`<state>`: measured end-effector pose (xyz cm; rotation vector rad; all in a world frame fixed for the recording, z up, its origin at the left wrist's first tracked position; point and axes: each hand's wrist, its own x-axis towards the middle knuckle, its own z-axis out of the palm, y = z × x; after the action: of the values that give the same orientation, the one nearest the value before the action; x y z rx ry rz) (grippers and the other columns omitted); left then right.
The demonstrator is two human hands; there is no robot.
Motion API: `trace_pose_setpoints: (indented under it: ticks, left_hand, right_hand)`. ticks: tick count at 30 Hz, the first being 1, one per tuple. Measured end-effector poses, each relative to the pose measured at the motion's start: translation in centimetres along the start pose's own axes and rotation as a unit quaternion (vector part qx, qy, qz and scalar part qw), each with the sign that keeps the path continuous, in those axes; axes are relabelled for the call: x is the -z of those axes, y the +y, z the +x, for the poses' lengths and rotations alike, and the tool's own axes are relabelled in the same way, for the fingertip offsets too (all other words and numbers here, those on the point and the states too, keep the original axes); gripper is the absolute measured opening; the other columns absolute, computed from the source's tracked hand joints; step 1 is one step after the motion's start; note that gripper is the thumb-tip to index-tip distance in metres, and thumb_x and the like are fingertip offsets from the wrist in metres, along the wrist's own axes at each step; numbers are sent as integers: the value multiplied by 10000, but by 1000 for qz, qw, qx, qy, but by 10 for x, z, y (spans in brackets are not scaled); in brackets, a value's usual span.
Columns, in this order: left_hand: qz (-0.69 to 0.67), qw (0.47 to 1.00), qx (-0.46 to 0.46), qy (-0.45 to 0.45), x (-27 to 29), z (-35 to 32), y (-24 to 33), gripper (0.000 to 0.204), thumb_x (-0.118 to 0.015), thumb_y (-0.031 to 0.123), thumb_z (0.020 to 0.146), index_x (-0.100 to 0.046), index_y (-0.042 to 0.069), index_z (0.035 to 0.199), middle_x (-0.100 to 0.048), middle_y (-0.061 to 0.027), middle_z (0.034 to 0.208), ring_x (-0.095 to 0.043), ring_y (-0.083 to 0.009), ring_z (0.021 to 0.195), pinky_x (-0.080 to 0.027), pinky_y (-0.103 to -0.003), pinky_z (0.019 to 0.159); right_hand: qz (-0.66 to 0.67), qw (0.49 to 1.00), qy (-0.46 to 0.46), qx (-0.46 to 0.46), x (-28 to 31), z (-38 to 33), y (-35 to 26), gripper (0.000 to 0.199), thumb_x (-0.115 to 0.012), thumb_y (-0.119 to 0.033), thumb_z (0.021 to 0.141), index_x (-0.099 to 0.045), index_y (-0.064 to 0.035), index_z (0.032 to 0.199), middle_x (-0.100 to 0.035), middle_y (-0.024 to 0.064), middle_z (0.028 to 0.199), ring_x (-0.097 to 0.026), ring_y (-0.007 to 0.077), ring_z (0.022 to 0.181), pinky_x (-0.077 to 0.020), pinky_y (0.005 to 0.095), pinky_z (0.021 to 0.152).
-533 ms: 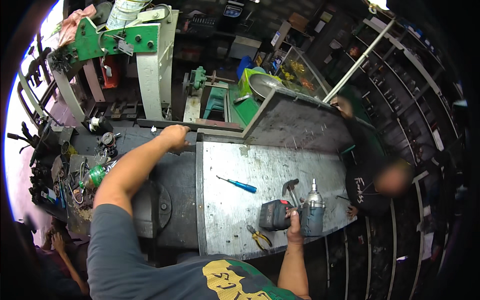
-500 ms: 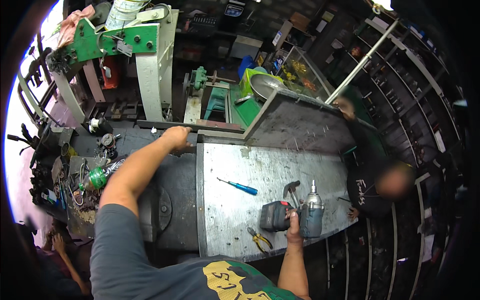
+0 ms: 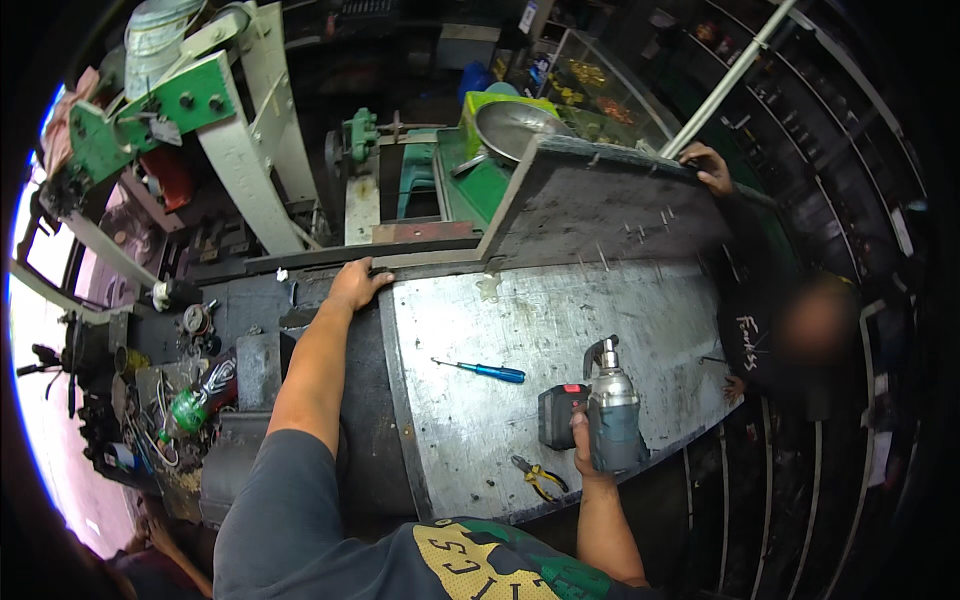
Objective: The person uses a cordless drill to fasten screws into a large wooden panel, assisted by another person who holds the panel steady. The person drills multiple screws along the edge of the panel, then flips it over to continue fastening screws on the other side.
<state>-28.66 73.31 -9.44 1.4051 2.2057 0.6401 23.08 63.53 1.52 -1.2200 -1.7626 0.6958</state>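
Note:
My right hand (image 3: pixel 584 440) grips a cordless impact wrench (image 3: pixel 614 425) above the metal-topped bench (image 3: pixel 460 320). The tool's square socket end points away from me, and its black battery pack (image 3: pixel 562 415) faces left. Behind the socket end, a hammer (image 3: pixel 594 355) is partly hidden. At the bench's far left corner, my left hand (image 3: pixel 356 286) rests on the back edge, thumb apart, holding nothing that shows. A blue-handled screwdriver (image 3: pixel 490 372) lies mid-bench. Closer to me are yellow-and-black pliers (image 3: pixel 540 478). A dark panel (image 3: pixel 610 200) with thin pins jutting out stands tilted up along the back.
Another person's hand (image 3: pixel 708 168) holds the panel's top right corner; their other hand (image 3: pixel 735 388) touches the bench's right edge. Left of the bench are a green-labelled bottle (image 3: pixel 190 410) and clutter. A metal pan (image 3: pixel 515 130) sits behind the panel. A green-and-white machine frame (image 3: pixel 240 160) rises back left.
My view has shifted. My left hand has come closer to the bench's far left corner. The impact wrench has turned slightly and now covers more of the hammer.

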Motion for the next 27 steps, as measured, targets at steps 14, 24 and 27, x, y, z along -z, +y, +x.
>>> trace_pose_setpoints:
  ticks: [14, 24, 27]
  left_hand:
    - [-9, 999, -32, 27, -6, -4, 8, 630, -747, 441, 972, -646, -55, 1346, -687, -326, 1291, -636, -478, 1262, -510, -503, 1069]
    - [19, 998, -30, 47, -15, 1, 3, 571, -725, 415, 1002, -636, -40, 1335, -705, -323, 1242, -655, -494, 1202, -525, -531, 1023]
    - [1, 995, -68, 70, -17, 2, -2, 563, -717, 393, 1011, -627, -63, 1329, -703, -332, 1231, -651, -506, 1197, -526, -529, 1014]
  right_hand:
    - [-25, 998, 42, 50, -19, -15, -7, 82, -730, -100, 943, -725, -39, 998, -717, 125, 922, -683, 332, 825, -542, 451, 750]
    - [-21, 994, 4, 112, -6, -22, -11, 343, -704, -114, 943, -685, -14, 1271, -724, 162, 1207, -677, 341, 1148, -524, 448, 1017]
    - [-86, 989, -11, 120, -13, -26, -2, 451, -618, -185, 981, -606, -50, 1410, -646, 161, 1391, -604, 326, 1322, -488, 452, 1121]
